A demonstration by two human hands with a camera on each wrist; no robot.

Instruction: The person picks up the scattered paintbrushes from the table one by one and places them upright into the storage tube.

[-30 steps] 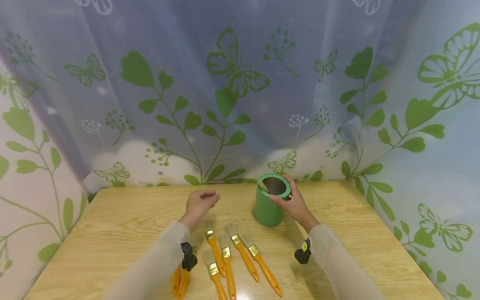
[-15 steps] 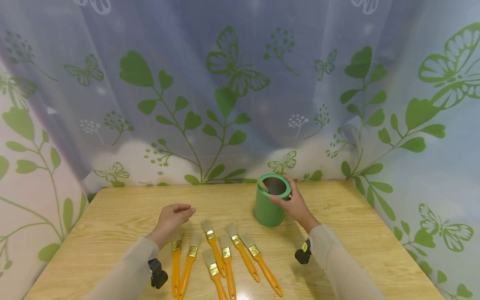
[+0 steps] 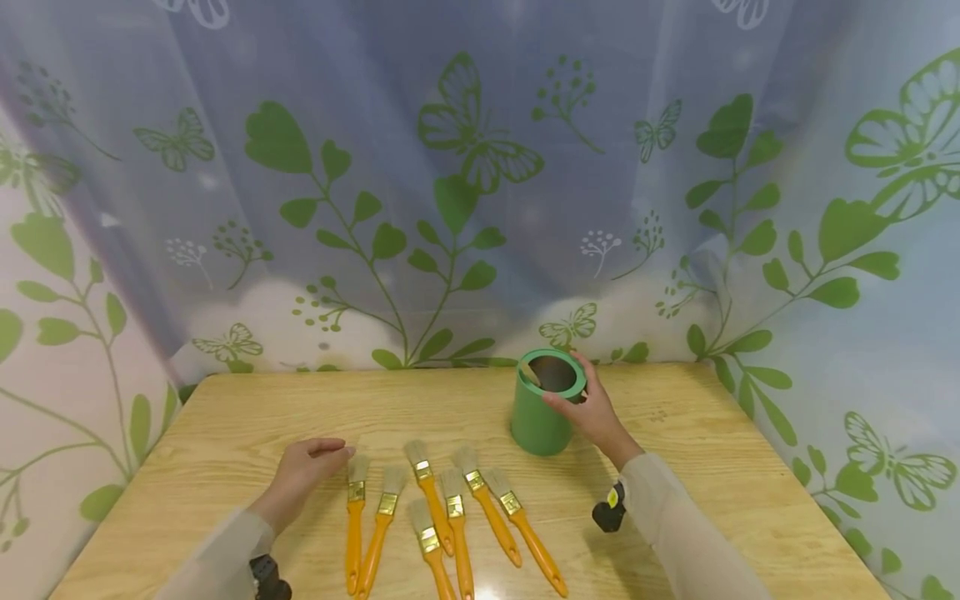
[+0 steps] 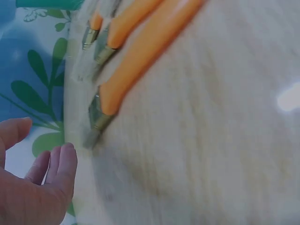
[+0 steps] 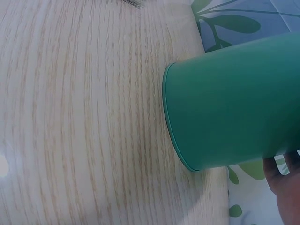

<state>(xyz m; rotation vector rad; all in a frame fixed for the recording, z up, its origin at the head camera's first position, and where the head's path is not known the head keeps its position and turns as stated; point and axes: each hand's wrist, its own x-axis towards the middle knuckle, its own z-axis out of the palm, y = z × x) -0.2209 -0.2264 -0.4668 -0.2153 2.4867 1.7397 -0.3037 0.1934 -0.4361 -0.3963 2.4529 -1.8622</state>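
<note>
My right hand [image 3: 596,414] grips the upper rim of a green can [image 3: 542,421], thumb on the near side and fingers round the far side. The can stands upright; a pale strip [image 3: 529,372] leans inside its left rim, its kind too small to tell. My left hand [image 3: 306,475] holds nothing, its fingers loosely bent. It hovers beside the bristles of the leftmost paintbrush [image 3: 355,500]; the left wrist view shows a gap between the fingers and the nearest paintbrush [image 4: 136,63]. Another paintbrush [image 3: 381,521] lies just right of the leftmost one.
Several more orange-handled paintbrushes [image 3: 455,525] lie fanned out on the wooden table [image 3: 247,408], bristles pointing away from me. A patterned curtain [image 3: 360,125] with green leaves and butterflies hangs behind the table's far edge and along both sides.
My left hand has moved left and nearer to me, from beside the can to the leftmost paintbrush, uncovering the left pair of paintbrushes. My right hand and the can stay put.
</note>
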